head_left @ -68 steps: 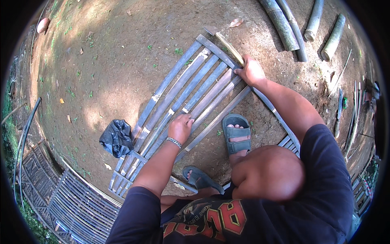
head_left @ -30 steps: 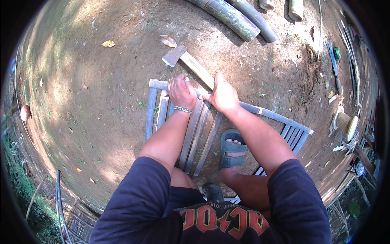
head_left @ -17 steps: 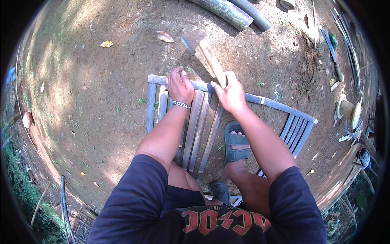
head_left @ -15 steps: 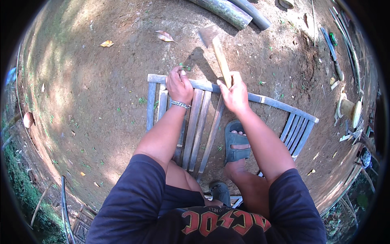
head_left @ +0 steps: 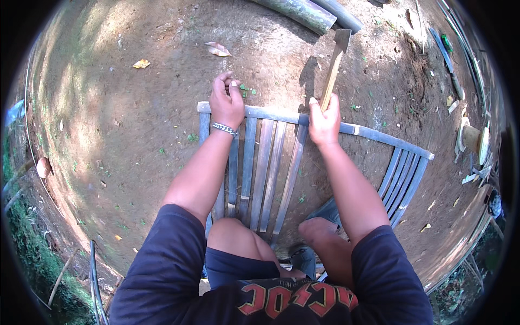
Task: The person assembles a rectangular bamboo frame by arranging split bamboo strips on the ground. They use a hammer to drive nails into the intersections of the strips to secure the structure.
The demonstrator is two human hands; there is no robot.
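A slatted frame of bamboo or wood [head_left: 273, 113] lies in front of me, its long top rail crossing from left to right with slats running toward my legs. My right hand [head_left: 325, 124] is wrapped round the wooden handle of a hatchet [head_left: 332, 73]. The hatchet points away from me, its dark head raised beyond the rail and its shadow on the ground. My left hand [head_left: 226, 102] is over the rail's left part, fingers curled in near the thumb. What it pinches, if anything, is too small to tell.
Thick bamboo poles [head_left: 303, 15] lie at the far side. A long knife [head_left: 447, 62] rests at the right near a green object [head_left: 446, 43]. Wood scraps [head_left: 476, 176] are scattered at the right edge. Dry leaves [head_left: 218, 49] dot the dirt ground.
The hatchet has swung to the right and turned more upright in my right hand, which moved slightly right. My left hand has shifted left and a little farther away along the rail.
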